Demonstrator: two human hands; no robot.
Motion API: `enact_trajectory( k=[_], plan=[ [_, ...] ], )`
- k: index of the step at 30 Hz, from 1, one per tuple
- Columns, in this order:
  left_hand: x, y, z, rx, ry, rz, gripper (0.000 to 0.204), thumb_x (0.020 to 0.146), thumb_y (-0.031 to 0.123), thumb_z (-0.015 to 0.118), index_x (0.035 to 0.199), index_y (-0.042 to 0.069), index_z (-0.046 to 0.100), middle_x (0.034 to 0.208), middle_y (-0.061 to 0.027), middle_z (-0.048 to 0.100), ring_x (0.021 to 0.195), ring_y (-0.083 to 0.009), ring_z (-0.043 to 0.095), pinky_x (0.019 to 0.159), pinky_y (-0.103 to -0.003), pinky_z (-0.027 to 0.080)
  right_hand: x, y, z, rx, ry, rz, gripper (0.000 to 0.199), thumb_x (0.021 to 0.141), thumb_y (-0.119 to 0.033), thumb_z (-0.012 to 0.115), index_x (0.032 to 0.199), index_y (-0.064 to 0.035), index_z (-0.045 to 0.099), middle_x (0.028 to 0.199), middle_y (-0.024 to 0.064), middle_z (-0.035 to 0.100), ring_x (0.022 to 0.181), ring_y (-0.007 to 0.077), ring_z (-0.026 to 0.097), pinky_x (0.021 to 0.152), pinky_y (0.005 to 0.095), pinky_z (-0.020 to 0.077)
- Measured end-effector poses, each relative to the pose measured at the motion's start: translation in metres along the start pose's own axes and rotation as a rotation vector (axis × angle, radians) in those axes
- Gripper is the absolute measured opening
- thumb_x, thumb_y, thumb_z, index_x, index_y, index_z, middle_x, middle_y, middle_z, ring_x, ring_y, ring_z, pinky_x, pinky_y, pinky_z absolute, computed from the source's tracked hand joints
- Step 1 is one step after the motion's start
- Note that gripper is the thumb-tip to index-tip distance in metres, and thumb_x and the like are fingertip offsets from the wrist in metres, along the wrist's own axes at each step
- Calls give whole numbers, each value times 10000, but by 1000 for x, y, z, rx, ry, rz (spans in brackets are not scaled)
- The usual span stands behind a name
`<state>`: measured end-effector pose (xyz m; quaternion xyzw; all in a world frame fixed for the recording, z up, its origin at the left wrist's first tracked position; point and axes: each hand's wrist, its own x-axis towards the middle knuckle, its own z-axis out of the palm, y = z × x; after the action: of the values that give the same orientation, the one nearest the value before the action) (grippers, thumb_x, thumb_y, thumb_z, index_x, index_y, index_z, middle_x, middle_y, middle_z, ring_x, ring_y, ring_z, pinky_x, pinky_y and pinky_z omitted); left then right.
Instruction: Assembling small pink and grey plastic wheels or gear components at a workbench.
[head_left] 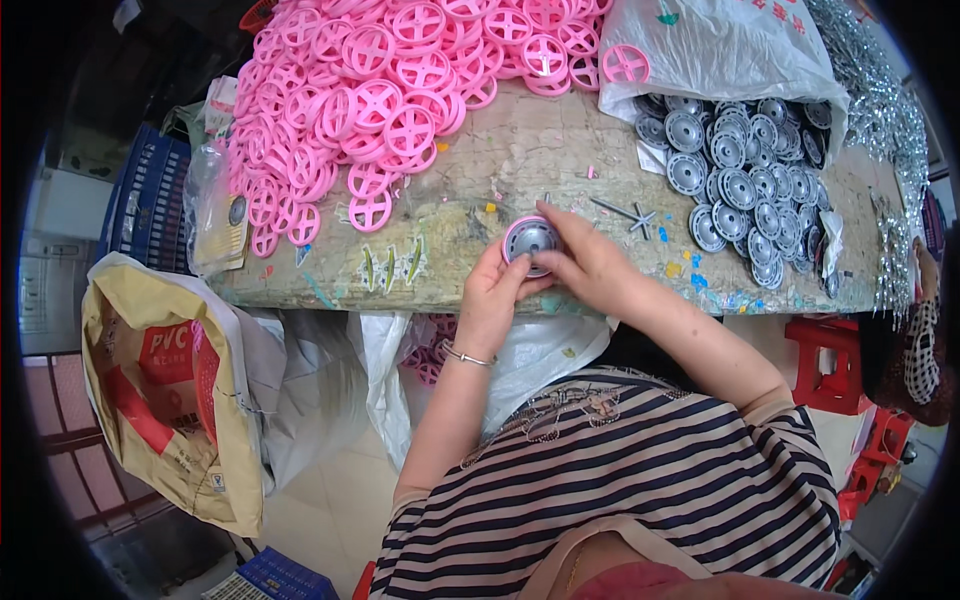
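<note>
Above the near edge of the worktable (pixel 470 230), my two hands hold a small toy wheel, a grey ridged disc (pixel 531 236) set in a pink ring. My left hand (pixel 487 287) grips its left and lower side. From the right, my right hand (pixel 594 264) has its fingers around the far rim and its thumb on the near part of the disc. The fingers hide part of the rim, so I cannot tell how fully the disc sits in it. A large heap of pink spoked rings (pixel 380 90) lies at the far left, and grey discs (pixel 738 185) are piled at the right.
A white plastic bag (pixel 720 55) lies behind the discs, beside silver tinsel (pixel 870 90). Small green-and-white pieces (pixel 390 266) and a grey star-ended stick (pixel 638 217) rest on the table. An open paper sack (pixel 165 370) stands at the left, with red stools (pixel 825 365) at the right.
</note>
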<state>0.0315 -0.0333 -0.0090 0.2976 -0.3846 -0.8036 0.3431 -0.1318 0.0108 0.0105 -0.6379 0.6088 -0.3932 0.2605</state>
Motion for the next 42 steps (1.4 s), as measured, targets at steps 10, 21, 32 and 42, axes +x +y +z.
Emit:
enact_trajectory(
  k=[10, 21, 32, 42],
  plan=[
    [-25, -7, -6, 300, 103, 181, 322, 980, 110, 449, 1268, -29, 482, 1166, -92, 571, 1065, -163, 567, 905, -312, 493, 7, -1, -5, 330, -225, 236, 238, 865, -125, 648, 1069, -12, 601, 875, 51, 644, 785, 94, 585, 701, 248, 486],
    [-155, -43, -137, 1361, 566, -36, 307, 962, 175, 507, 1171, -43, 563, 997, -144, 656, 936, -203, 620, 821, -306, 482, 187, 95, -72, -408, 324, -147, 429, 917, -250, 556, 1195, 67, 480, 1133, 263, 543, 1072, 416, 517, 908, 425, 431],
    [-94, -5, -60, 1113, 433, 420, 189, 834, 4, 607, 1018, 4, 648, 725, -71, 676, 660, -184, 630, 627, -290, 485, 312, 126, -127, -157, 583, 389, 802, 732, -502, 718, 1298, -6, 439, 1216, 239, 494, 1159, 361, 483, 961, 406, 427],
    [-26, 17, -34, 1105, 347, 586, 224, 829, -1, 616, 1053, -10, 628, 850, -90, 675, 726, -166, 629, 676, -273, 494, 301, 143, -128, -377, 428, 27, 766, 696, -446, 764, 1240, 22, 495, 1125, 227, 583, 1089, 322, 547, 915, 381, 461]
  ],
)
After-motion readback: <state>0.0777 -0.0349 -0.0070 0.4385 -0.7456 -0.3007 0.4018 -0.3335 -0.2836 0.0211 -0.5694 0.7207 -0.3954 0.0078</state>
